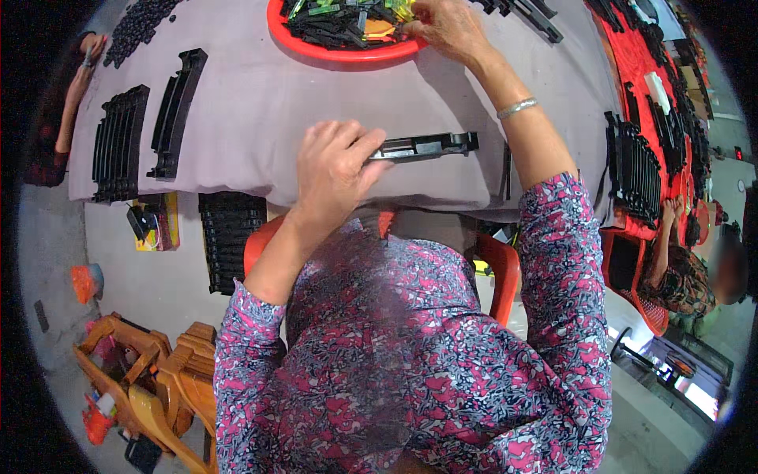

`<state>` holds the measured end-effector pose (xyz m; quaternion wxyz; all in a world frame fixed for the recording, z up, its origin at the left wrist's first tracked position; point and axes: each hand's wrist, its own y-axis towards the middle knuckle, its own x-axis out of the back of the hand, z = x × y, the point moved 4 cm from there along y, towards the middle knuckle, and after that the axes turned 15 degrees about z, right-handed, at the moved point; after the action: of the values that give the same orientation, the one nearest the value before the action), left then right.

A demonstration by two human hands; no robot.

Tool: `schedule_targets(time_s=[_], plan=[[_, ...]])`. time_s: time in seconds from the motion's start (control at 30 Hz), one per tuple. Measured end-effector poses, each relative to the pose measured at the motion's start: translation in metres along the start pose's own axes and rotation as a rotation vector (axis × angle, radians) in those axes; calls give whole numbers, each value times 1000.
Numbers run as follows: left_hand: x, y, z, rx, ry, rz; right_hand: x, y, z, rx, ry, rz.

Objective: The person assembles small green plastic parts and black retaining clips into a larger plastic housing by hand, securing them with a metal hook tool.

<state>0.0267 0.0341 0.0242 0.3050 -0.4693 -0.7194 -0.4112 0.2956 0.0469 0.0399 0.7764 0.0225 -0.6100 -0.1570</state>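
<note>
The person sits at a counter (260, 103) draped in a grey cloth. The left hand (335, 170) has its grip closed around one end of a long black plastic part (422, 146), which lies flat near the counter's near edge and points away to the right. The right hand (450, 28) is stretched out to one red round tray (339, 54) at the far side, its fingers curled down among the heap of small black, green and yellow pieces; whether that grip has closed on any one of them I cannot tell. A silver bangle (517, 107) sits on that wrist.

To the left on the cloth lie two groups of black ribbed parts: one single curved piece (178, 110) and, beside it, a stack of the same (118, 142), too tightly packed to count. A pile of small black bits (138, 28) lies at the far left corner. Below the counter's edge stands another stack of black parts (229, 237). At the right a second counter, covered in red (632, 55), carries many more black parts, with one other person (683, 276) seated by it.
</note>
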Motion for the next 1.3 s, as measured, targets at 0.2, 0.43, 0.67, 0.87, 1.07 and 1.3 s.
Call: schedule_targets(time_s=[0.2,0.43,0.67,0.87,1.07,1.3], plan=[[2,-1,-4,-1,16,16,10,2,7,-246,164,128],[1,-1,-7,-37,27,-16,3,-2,-12,-358,205,246],[1,2,-3,-35,2,21,43,-41,-13,-276,360,255],[1,3,-5,-36,-40,84,60,-129,74,-44,602,245],[-3,2,-16,-64,-74,98,45,-162,118,21,252,289],[-4,1,-16,-98,-91,91,33,-167,127,-123,253,218]])
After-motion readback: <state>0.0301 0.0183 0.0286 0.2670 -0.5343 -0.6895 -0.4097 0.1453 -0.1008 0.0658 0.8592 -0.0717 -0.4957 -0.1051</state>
